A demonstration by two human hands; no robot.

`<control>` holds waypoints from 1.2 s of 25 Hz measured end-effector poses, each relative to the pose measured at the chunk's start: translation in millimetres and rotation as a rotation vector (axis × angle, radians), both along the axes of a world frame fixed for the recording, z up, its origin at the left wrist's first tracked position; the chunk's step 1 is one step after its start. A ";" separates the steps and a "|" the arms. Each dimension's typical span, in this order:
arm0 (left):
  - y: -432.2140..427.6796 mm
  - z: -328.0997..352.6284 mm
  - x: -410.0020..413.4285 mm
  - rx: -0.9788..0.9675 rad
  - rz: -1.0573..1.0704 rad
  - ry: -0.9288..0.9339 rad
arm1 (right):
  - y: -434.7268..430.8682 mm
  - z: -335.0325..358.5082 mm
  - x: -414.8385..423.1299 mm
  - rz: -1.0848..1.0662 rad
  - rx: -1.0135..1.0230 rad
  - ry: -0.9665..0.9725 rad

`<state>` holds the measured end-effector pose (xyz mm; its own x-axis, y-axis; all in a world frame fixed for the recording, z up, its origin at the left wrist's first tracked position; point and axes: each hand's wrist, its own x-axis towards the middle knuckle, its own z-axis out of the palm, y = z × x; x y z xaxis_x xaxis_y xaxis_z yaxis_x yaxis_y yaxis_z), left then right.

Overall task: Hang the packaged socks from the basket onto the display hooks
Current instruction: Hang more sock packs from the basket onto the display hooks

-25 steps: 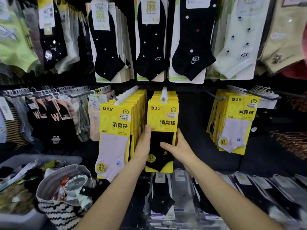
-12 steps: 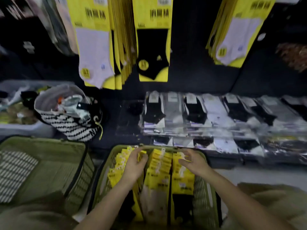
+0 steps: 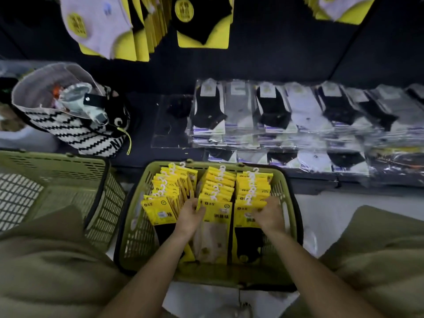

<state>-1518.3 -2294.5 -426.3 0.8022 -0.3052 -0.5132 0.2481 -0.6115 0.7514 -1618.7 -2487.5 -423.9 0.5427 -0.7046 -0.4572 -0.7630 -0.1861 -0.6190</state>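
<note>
A green basket (image 3: 291, 203) sits on the floor between my knees and holds three rows of yellow packaged socks (image 3: 218, 189) with white hooks. My left hand (image 3: 188, 218) reaches between the left and middle rows, its thumb and fingers pinching the left edge of the front middle pack (image 3: 218, 228). My right hand (image 3: 270, 215) lies on the right row, fingers curled over the top of its front pack (image 3: 243, 218). Above, yellow packs hang on the display: white socks (image 3: 98, 26), black socks (image 3: 203, 21) and more at the far right (image 3: 339, 8); their hooks are out of frame.
A second green basket (image 3: 57, 173) stands to the left. A black-and-white striped bag (image 3: 75, 134) sits behind it. Flat clear-wrapped sock packs (image 3: 275, 115) cover the low shelf beyond the basket. My olive-clad knees flank the basket.
A second ago both hands touched the hung black sock pack on the display. My view dropped to the basket, and both hands moved down and nearer along the rows to the front packs.
</note>
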 end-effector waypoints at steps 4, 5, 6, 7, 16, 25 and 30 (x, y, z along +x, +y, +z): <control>-22.7 -3.3 -7.3 -0.061 -0.119 0.037 | -3.5 -16.3 0.4 -0.026 0.022 -0.046; -31.4 -4.4 -10.3 -0.064 -0.155 0.029 | -5.7 -19.9 1.8 -0.025 0.058 -0.075; -41.7 -5.2 -13.5 -0.069 -0.193 0.019 | -8.5 -22.7 3.6 -0.015 0.091 -0.105; -52.7 -6.9 -17.4 -0.076 -0.227 0.015 | -12.0 -26.4 5.5 0.003 0.113 -0.125; -95.2 -13.0 -27.1 -0.067 -0.258 0.034 | -36.5 -26.6 4.3 0.217 0.061 -0.080; -91.3 -11.5 -42.8 -0.108 -0.174 -0.041 | -30.6 -14.5 -16.8 0.335 -0.019 0.010; -73.2 -10.5 -55.8 -0.099 -0.195 -0.025 | -31.1 -5.2 -22.7 0.397 0.090 -0.016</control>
<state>-1574.0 -2367.7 -436.8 0.7353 -0.5038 -0.4534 0.1129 -0.5685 0.8149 -1641.4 -2518.7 -429.1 0.7723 -0.3960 -0.4967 -0.6326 -0.4087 -0.6579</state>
